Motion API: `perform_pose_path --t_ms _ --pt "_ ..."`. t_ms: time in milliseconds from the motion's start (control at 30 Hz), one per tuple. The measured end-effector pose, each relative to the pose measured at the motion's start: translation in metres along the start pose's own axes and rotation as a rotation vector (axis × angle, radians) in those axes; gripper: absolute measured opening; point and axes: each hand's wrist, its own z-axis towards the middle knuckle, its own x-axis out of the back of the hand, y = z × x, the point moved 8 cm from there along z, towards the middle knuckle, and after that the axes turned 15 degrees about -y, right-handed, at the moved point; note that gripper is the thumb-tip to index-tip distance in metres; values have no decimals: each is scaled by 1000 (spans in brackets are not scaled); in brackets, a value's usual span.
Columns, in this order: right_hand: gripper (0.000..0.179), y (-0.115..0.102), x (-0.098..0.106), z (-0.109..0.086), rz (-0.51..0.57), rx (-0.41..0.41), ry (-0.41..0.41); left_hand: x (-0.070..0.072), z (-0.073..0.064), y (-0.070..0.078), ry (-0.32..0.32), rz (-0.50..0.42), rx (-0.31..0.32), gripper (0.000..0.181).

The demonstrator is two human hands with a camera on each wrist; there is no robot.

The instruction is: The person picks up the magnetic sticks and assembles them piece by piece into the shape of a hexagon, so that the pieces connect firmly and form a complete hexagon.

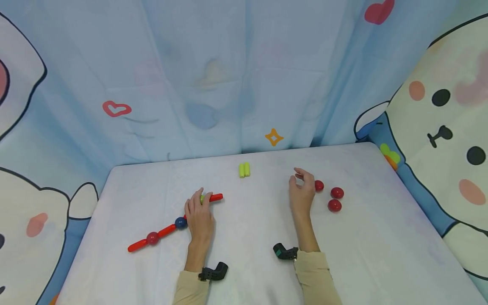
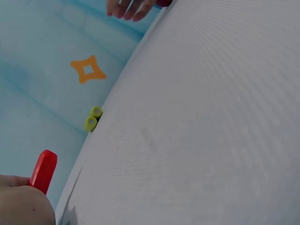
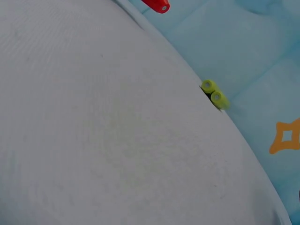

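Note:
A chain of red rods joined by a dark red ball and a blue ball lies slantwise on the left of the table. My left hand grips its upper right part, covering some of it. A bit of yellow-green shows between the fingers, its shape hidden, and a red end rod sticks out past them. My right hand hovers with loosely bent fingers beside a red ball; nothing shows between thumb and fingers. Two more red balls lie farther right.
Two yellow-green rods stand side by side near the table's back edge. A white cloth covers the table. Behind it hangs a blue printed curtain.

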Motion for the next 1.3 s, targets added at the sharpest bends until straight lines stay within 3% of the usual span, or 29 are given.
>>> perform_pose_path --t_ms 267,567,933,1300 --pt "25 3 22 -1 18 -2 182 -1 1 -1 -33 -12 8 44" --pt "28 8 29 -1 43 -31 261 -5 1 -2 -65 -6 8 44" --pt "36 22 36 -3 107 -140 284 -5 0 -1 -68 -21 4 44" --pt "40 39 28 1 164 -251 194 -6 0 0 -59 -36 -1 42"
